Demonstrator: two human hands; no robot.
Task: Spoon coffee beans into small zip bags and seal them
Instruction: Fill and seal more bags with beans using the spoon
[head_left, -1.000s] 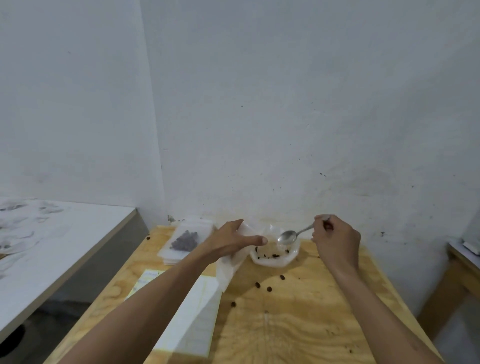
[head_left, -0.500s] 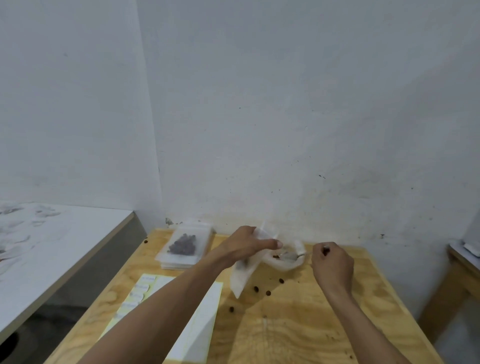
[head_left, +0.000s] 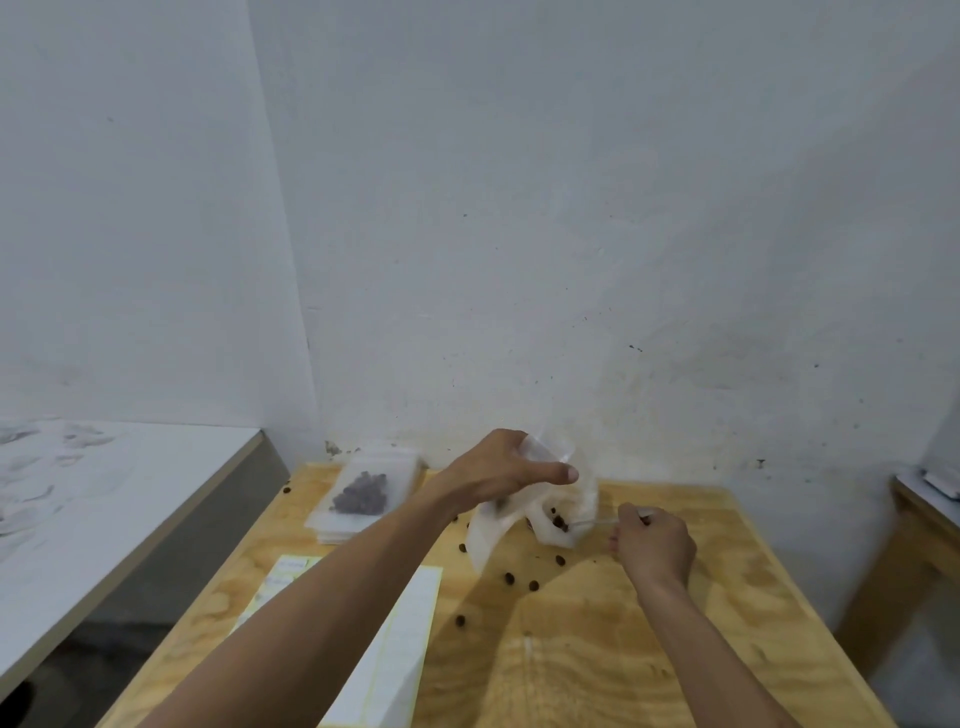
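Two hands are in my view over the plywood table. My left hand is raised above the far middle of the table, gripping the top of one clear zip bag, thumb stretched out to the right; the bag hangs down from it, its lower end close to the wood. My right hand is curled round the handle of one spoon, whose blurred bowl end reaches left into one pale bowl just right of the bag. A few coffee beans show dark at the spoon tip; I cannot tell whether they sit on the spoon or in the bowl. I count roughly six loose beans scattered on the wood below the bag, between my two forearms. At the far left corner one filled bag lies on top of a stack of flat bags, well apart from both hands. One white label sheet lies beneath my left forearm.
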